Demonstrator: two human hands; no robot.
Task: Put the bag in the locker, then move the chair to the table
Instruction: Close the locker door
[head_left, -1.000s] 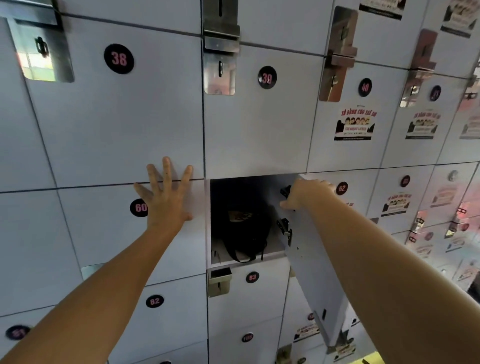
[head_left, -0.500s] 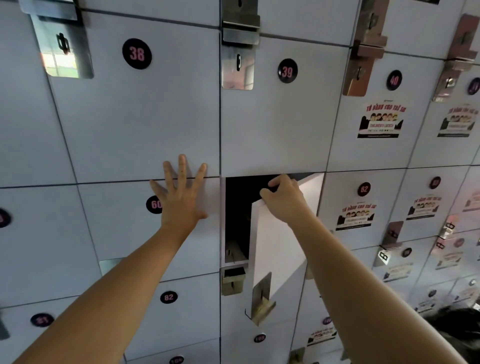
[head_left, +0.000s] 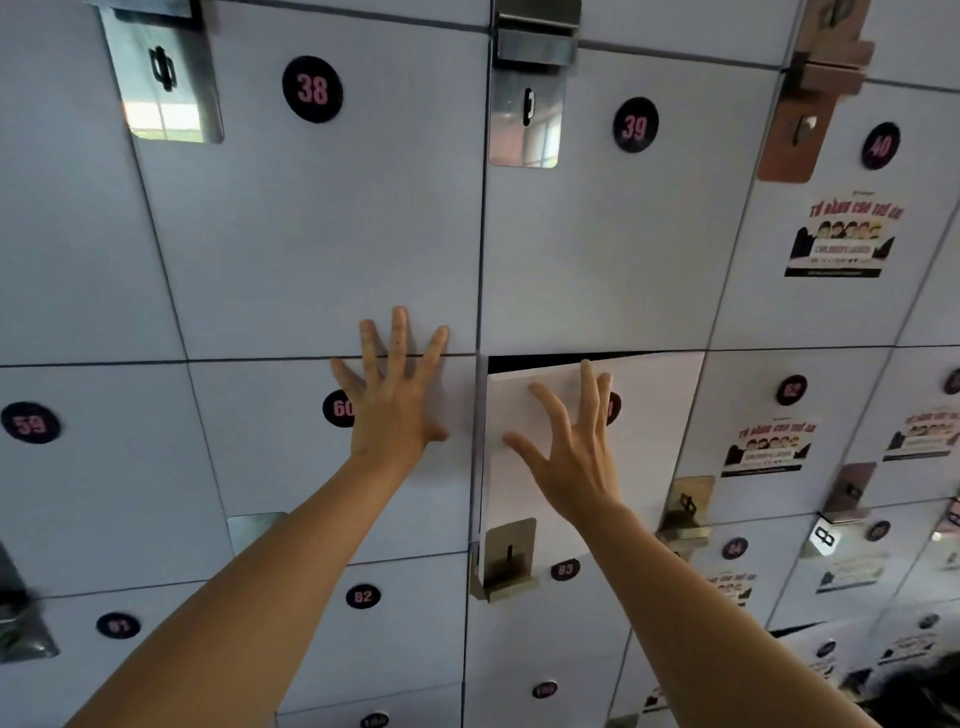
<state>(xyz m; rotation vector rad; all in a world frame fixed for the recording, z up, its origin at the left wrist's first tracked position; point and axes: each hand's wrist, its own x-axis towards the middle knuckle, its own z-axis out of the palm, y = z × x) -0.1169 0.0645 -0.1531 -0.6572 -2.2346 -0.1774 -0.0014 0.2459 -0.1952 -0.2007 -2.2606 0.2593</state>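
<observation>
A wall of white numbered lockers fills the head view. The white locker door in the middle is almost flush with the wall, with a thin dark gap along its top edge. My right hand lies flat on that door with spread fingers, holding nothing. My left hand is pressed flat, fingers apart, on the door of locker 60 just to the left. The bag is hidden behind the door. No chair or table is in view.
Metal hasp plates stick out from the doors, one at the lower left corner of the middle door and one on locker 39 above. Printed stickers mark the lockers to the right.
The locker door swung from wide open, with the black bag visible inside, to nearly closed. My right hand went from gripping its edge to pressing flat on its front. My left hand stayed put.
</observation>
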